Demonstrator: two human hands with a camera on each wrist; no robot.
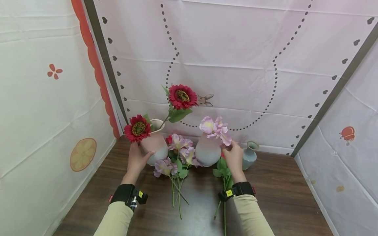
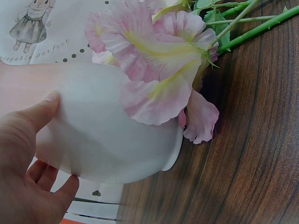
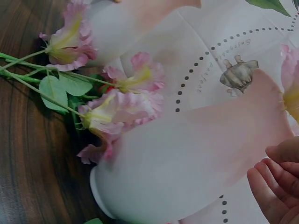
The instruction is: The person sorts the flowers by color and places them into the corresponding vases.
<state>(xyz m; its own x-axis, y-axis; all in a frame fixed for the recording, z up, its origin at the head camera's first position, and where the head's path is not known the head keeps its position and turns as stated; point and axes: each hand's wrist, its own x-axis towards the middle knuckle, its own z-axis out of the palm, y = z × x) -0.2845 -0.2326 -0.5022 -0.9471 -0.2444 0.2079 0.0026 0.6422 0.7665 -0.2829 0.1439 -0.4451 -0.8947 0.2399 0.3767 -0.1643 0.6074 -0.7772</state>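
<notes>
Two pink-and-white vases stand on the wooden table. From the left vase (image 1: 154,146) rise two red sunflower-like blooms (image 1: 182,96). My left hand (image 2: 32,154) holds this vase by its side, thumb on the front of the body and fingers round the edge. In the right vase (image 3: 187,158) is a pink-and-yellow iris-like flower (image 1: 217,128), its petals spreading over the rim. Close beside that vase's neck is my right hand (image 1: 234,157), fingers loosely bent near a drooping petal. In the right wrist view nothing shows between its thumb and fingers (image 3: 264,179).
Several pink-purple flowers (image 1: 165,166) lie between the vases, stems towards me. More green stems (image 1: 225,209) lie beneath my right wrist. A small blue-green vase (image 1: 249,155) stands right of my right hand. Printed cloth walls (image 1: 236,46) enclose the table (image 1: 280,196) at the back and sides.
</notes>
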